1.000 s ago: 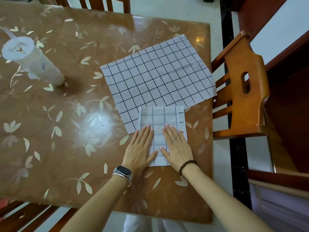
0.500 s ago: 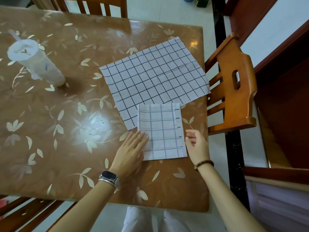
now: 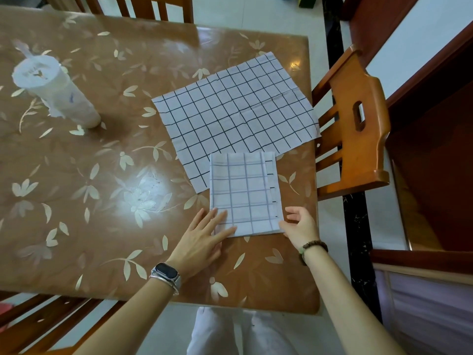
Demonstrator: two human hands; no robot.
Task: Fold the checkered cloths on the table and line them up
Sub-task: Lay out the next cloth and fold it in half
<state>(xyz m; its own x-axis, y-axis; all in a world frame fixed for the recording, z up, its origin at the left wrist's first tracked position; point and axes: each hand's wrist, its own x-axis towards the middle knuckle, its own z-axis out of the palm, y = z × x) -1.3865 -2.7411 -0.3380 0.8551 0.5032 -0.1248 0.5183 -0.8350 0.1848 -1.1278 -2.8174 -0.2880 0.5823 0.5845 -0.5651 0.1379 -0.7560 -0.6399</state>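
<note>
Fingers straight, the left hand lies flat on the near left corner of the folded cloth. Over at the near right corner, the right hand has its fingers loosely curled and thumb against the edge; can't tell if it has hold. That folded cloth lies by the table's right edge, its far end overlapping the open cloth, spread flat and skewed further along. A cup stands far left.
</note>
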